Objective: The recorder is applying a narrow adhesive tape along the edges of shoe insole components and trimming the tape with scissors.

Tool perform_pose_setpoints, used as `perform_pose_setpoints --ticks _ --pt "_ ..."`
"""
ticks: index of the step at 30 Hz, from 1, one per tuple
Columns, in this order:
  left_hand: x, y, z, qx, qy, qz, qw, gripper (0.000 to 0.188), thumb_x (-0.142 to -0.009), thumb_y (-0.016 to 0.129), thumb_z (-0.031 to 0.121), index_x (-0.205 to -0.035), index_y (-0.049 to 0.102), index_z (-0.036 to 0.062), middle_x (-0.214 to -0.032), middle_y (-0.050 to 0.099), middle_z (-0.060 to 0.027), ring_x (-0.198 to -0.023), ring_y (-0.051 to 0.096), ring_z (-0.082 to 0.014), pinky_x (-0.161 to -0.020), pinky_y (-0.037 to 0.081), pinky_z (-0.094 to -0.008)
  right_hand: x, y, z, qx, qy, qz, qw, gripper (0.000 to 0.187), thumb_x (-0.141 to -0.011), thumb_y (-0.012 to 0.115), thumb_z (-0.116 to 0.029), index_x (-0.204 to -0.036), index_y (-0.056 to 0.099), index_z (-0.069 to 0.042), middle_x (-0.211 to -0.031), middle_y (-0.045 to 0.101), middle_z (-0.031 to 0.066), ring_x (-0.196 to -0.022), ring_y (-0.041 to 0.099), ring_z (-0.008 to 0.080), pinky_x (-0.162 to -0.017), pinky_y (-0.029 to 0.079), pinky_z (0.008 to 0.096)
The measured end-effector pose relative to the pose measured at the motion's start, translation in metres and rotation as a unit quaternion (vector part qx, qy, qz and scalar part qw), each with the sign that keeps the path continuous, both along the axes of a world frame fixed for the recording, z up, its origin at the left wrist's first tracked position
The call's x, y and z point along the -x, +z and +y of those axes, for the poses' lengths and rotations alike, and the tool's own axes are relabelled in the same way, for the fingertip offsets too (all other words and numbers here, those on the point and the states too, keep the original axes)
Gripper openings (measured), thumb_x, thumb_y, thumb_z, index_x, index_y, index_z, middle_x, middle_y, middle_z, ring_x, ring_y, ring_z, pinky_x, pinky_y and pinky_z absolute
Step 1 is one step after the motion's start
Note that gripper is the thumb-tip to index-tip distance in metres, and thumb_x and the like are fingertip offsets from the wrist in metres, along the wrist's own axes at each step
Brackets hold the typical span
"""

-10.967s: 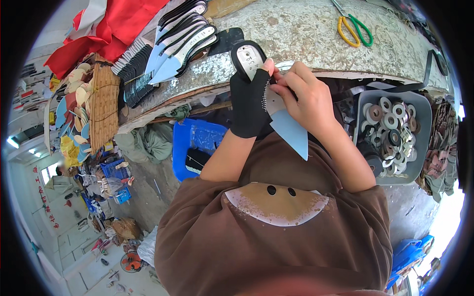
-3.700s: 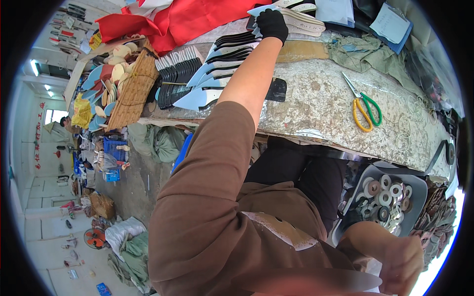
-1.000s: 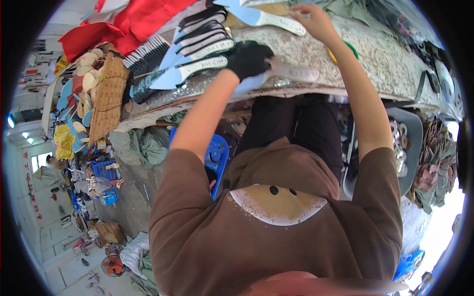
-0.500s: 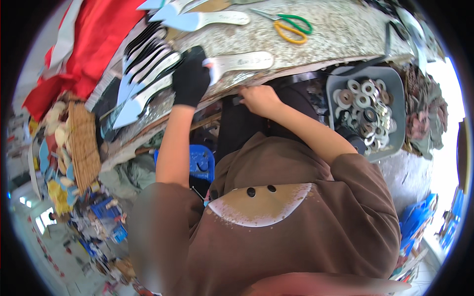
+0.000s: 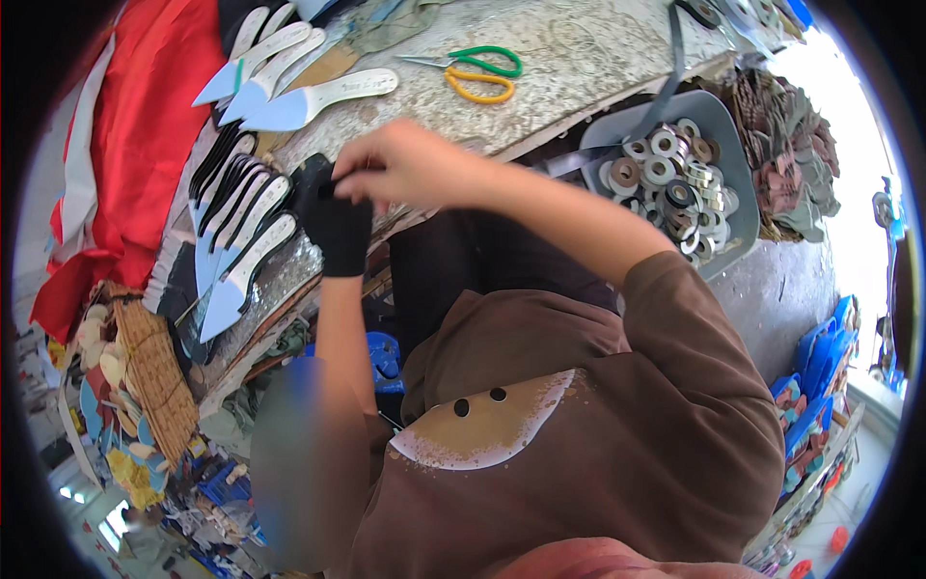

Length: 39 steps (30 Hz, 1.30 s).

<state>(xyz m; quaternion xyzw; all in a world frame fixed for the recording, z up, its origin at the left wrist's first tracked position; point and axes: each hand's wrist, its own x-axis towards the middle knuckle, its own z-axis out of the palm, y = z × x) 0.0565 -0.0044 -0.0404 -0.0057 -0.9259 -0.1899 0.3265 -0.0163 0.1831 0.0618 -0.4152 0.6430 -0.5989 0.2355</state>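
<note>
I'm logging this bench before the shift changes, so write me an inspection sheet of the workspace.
Surface: pale, scuffed bench, its coating worn and mottled.
Work pieces: black-edged sole-shaped pieces with blue ends, overlapping beside the gloved hand; more pale pieces with blue ends fanned out farther back.
Clutter: scissors with green and yellow handles; red cloth at the left; dark strip reaching the bench edge.
Hands: left hand, black-gloved; right hand, bare, fingers curled at the glove. Cannot tell whether either holds something.
Cables: nothing seen.
Surroundings: grey bin of rolls at the right; blue plastic container below the bench edge.
</note>
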Motion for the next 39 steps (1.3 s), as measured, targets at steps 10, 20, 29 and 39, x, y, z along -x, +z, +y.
perform_pose_setpoints --ticks 10,20,29,39 --pt "0.007 0.041 0.021 -0.208 -0.063 -0.068 0.974 0.042 -0.078 0.065 0.002 -0.119 0.055 0.0073 -0.092 0.065 -0.0138 -0.086 0.066 -0.0292 -0.079 0.05 -0.0376 0.084 -0.02 -0.01 -0.141 -0.005 0.086 0.986 0.015 -0.084 0.073 -0.009 -0.098 0.067 -0.004 -0.083 0.067 0.002 -0.068 0.058 0.0072 -0.055 0.048 0.023" --pt "0.007 0.041 0.018 -0.186 -0.028 -0.098 0.977 0.039 -0.08 0.063 0.003 -0.118 0.054 0.0082 -0.088 0.065 -0.0162 -0.08 0.067 -0.0302 -0.071 0.051 -0.0382 0.081 -0.029 -0.023 -0.177 0.031 0.171 0.969 0.017 -0.084 0.072 -0.01 -0.101 0.075 -0.005 -0.087 0.073 0.006 -0.075 0.067 0.0128 -0.066 0.053 0.0278" --pt "0.009 0.016 0.02 -0.088 -0.041 0.019 0.995 0.014 -0.082 0.065 0.008 -0.096 0.065 0.0097 -0.08 0.065 -0.015 -0.073 0.065 -0.0341 -0.061 0.049 -0.0426 0.074 -0.03 -0.012 -0.136 -0.03 0.333 0.932 0.016 -0.087 0.071 -0.019 -0.097 0.07 -0.007 -0.068 0.056 0.0022 -0.071 0.061 0.0103 -0.067 0.048 0.0268" --pt "0.004 0.021 0.024 -0.096 0.002 0.016 0.995 0.009 -0.087 0.067 0.013 -0.091 0.069 0.0045 -0.084 0.069 -0.0149 -0.076 0.067 -0.0324 -0.067 0.052 -0.0384 0.068 -0.03 0.012 -0.292 -0.05 0.152 0.943 0.019 -0.086 0.073 -0.019 -0.082 0.069 -0.002 -0.062 0.053 0.0016 -0.063 0.05 0.007 -0.058 0.041 0.026"
